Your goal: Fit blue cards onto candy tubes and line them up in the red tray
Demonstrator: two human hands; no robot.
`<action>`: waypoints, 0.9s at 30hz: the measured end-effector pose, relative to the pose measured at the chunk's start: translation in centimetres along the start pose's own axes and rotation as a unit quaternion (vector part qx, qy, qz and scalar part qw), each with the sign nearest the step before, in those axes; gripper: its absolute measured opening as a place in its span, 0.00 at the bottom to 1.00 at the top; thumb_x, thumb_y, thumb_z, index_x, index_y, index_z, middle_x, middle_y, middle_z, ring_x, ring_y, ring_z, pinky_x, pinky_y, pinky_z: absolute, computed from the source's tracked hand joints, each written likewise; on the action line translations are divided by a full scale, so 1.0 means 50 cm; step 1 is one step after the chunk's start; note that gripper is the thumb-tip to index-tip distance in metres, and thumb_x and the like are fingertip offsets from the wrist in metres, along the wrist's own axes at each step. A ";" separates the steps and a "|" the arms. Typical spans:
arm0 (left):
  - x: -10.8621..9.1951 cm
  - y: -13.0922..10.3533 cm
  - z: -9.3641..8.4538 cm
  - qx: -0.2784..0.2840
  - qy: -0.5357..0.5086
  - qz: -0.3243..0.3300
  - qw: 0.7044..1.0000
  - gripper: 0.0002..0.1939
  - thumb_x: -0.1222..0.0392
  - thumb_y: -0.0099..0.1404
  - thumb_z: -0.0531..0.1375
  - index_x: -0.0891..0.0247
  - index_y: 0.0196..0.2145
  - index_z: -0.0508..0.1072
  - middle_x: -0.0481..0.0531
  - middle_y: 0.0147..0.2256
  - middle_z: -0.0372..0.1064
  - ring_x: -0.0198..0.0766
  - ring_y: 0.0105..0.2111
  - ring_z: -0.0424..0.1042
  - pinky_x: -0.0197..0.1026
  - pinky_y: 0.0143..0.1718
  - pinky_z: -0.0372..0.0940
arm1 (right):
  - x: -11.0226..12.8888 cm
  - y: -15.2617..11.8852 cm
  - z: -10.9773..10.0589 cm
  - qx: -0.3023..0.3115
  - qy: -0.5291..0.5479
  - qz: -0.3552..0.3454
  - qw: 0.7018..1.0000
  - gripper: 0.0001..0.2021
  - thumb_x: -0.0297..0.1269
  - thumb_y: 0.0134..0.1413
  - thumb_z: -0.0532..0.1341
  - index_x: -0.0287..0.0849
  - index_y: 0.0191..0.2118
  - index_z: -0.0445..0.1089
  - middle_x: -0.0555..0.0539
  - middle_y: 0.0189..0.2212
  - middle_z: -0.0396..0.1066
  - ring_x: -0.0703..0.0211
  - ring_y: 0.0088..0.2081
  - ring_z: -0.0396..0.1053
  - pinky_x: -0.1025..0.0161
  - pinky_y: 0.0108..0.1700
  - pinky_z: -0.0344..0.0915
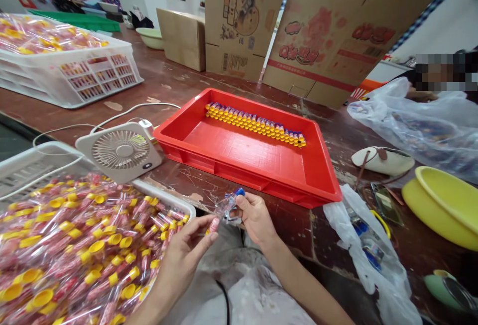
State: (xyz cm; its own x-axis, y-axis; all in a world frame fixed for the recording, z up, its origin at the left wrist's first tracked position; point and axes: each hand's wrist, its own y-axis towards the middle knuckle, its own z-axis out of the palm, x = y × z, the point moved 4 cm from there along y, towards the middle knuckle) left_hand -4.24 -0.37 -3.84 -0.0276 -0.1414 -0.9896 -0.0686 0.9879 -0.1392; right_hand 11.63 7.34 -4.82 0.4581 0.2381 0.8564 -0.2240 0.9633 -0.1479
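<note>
By the left hand (188, 242), a small pink piece (213, 225), yellow-edged, is pinched; by the right hand (257, 219), glossy clear plastic (225, 206) with a blue tip (239, 192) is gripped, both in front of the red tray (239, 175).

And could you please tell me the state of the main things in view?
Small pink tube: pinched in left hand
Clear plastic piece with blue end: held in right hand
Red rectangular plastic tray: partly filled, tubes in rows
Near white plastic basket: heaped with yellow-capped tubes
White square plastic fan: standing; running or not, unclear
Printed brown cardboard boxes: standing
</note>
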 end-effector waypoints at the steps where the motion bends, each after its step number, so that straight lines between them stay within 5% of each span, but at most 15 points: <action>1: 0.001 0.000 0.001 0.006 -0.001 -0.002 1.000 0.18 0.49 0.59 0.65 0.58 0.45 0.78 0.53 0.41 0.76 0.42 0.39 0.74 0.39 0.39 0.70 | 0.000 0.000 0.003 0.009 -0.001 0.000 1.000 0.15 0.47 0.45 0.73 0.38 0.30 0.79 0.49 0.24 0.74 0.65 0.23 0.69 0.68 0.28 0.69; 9: 0.007 0.000 0.008 0.067 -0.013 -0.033 0.997 0.18 0.49 0.61 0.65 0.59 0.46 0.77 0.51 0.37 0.75 0.38 0.33 0.72 0.38 0.36 0.69 | 0.002 -0.001 0.016 0.096 -0.101 0.006 0.990 0.16 0.49 0.48 0.71 0.39 0.33 0.80 0.46 0.27 0.77 0.60 0.27 0.72 0.62 0.35 0.69; 18: -0.006 0.013 0.004 -0.004 -0.108 0.008 0.994 0.16 0.57 0.56 0.70 0.58 0.40 0.72 0.48 0.37 0.73 0.35 0.35 0.73 0.35 0.37 0.70 | -0.022 -0.020 0.043 0.145 -0.109 0.024 0.983 0.14 0.45 0.49 0.71 0.40 0.37 0.79 0.47 0.32 0.78 0.57 0.34 0.74 0.62 0.42 0.68; 23: -0.014 0.013 -0.008 0.025 -0.108 0.002 0.994 0.21 0.57 0.57 0.70 0.56 0.48 0.76 0.52 0.48 0.77 0.39 0.42 0.75 0.36 0.43 0.71 | -0.025 -0.024 0.045 0.104 -0.037 0.029 0.993 0.14 0.44 0.49 0.72 0.42 0.41 0.78 0.48 0.32 0.77 0.60 0.31 0.73 0.66 0.35 0.68; 27: -0.006 0.015 -0.021 -0.013 -0.106 -0.007 0.994 0.15 0.55 0.59 0.67 0.58 0.45 0.81 0.54 0.45 0.80 0.43 0.44 0.76 0.37 0.45 0.71 | -0.027 -0.028 0.055 0.098 -0.017 0.038 0.994 0.14 0.43 0.47 0.73 0.41 0.38 0.77 0.48 0.31 0.77 0.62 0.28 0.72 0.67 0.31 0.68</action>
State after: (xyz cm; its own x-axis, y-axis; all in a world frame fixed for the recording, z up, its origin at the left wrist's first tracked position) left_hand -5.32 0.35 -3.61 0.1847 -0.1358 -0.9734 -0.0929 0.9836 -0.1548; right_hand 8.97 5.33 -4.43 0.4046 0.3021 0.8631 -0.4222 0.8990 -0.1168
